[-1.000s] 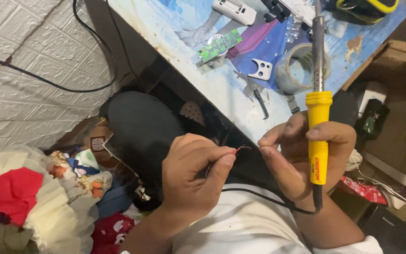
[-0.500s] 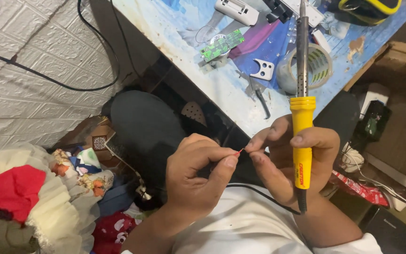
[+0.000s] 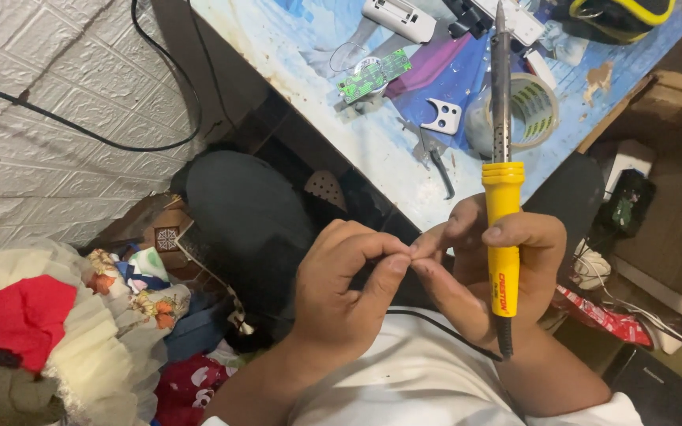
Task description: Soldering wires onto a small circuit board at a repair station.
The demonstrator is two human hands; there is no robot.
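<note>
My right hand (image 3: 483, 264) grips a soldering iron (image 3: 503, 213) with a yellow handle, its metal tip pointing up over the table. Its thumb and forefinger also pinch towards my left hand (image 3: 345, 288), whose thumb and forefinger are pressed together at the same spot. What sits between the fingertips is hidden; a thin wire showed there earlier. A black cord (image 3: 436, 323) runs from the iron's handle across my white shirt.
A stained blue-white table (image 3: 341, 118) carries a green circuit board (image 3: 372, 76), a roll of clear tape (image 3: 534, 102), a white bracket (image 3: 442, 117), small pliers (image 3: 436, 162) and a white device (image 3: 398, 17). Below are a dark round bag (image 3: 246, 221), clothes and cardboard boxes (image 3: 672, 158).
My fingertips have closed together, hiding the thin reddish wire seen before. The soldering iron has shifted slightly left and stands more upright.
</note>
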